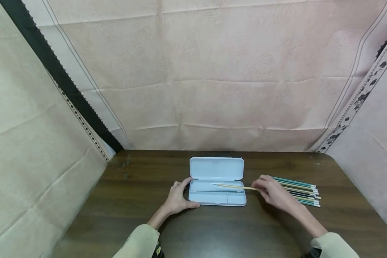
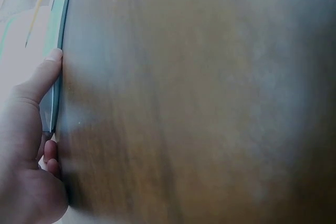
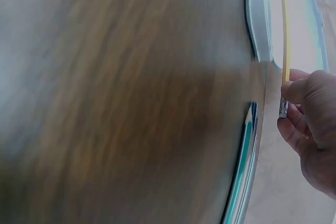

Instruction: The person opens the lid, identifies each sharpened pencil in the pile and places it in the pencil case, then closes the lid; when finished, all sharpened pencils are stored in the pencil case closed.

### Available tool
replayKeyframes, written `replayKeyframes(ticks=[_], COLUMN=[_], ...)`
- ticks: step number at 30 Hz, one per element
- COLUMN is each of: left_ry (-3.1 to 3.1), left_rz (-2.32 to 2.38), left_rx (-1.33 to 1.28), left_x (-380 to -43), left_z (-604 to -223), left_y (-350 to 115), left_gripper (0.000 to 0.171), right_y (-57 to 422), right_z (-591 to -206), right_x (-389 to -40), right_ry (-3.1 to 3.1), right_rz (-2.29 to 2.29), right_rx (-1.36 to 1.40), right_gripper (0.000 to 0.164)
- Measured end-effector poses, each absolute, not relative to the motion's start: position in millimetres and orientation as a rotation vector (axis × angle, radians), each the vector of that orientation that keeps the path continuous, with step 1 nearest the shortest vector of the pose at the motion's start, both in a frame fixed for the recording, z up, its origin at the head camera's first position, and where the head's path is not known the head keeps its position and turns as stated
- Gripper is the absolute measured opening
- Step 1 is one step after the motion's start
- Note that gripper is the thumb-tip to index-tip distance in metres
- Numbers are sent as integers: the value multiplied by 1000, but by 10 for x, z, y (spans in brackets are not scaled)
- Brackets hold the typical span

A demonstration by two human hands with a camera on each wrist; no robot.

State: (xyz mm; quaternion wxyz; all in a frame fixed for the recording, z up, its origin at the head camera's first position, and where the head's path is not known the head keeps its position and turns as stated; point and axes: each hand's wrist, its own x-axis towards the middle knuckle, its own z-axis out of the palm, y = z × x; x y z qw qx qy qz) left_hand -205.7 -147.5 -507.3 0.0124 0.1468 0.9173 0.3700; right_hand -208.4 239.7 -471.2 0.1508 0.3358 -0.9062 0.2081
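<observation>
A light blue pencil case [image 1: 217, 199] lies with its lid [image 1: 216, 168] folded back on the table. My left hand [image 1: 178, 200] holds its left end, thumb at the front edge and fingers near the hinge. In the left wrist view the thumb [image 2: 44, 74] presses the case's rim. My right hand [image 1: 272, 191] pinches a yellow pencil [image 1: 235, 186] near its end, and the sharpened tip points left above the case's tray. The right wrist view shows this yellow pencil [image 3: 286, 40] between thumb and fingers, its metal end just below them.
Several pencils [image 1: 304, 191], green, yellowish and dark, lie side by side to the right, partly behind my right hand. The dark brown wooden table [image 1: 142, 179] ends at a pale cloth [image 1: 213, 107] at the back, with more cloth on both sides.
</observation>
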Motion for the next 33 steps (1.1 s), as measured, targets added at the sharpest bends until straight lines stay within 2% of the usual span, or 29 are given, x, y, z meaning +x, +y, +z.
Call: replayKeyframes(ticks=[33], left_ry=[2877], left_rz=[1140], left_rx=[471], left_x=[-2058], left_z=[-5047], left_y=[-1462], left_gripper=[96], right_y=[1857], right_z=[-4712], right_x=[-2237], right_ry=[-2641], right_rz=[640], right_rx=[1104], right_gripper=[22])
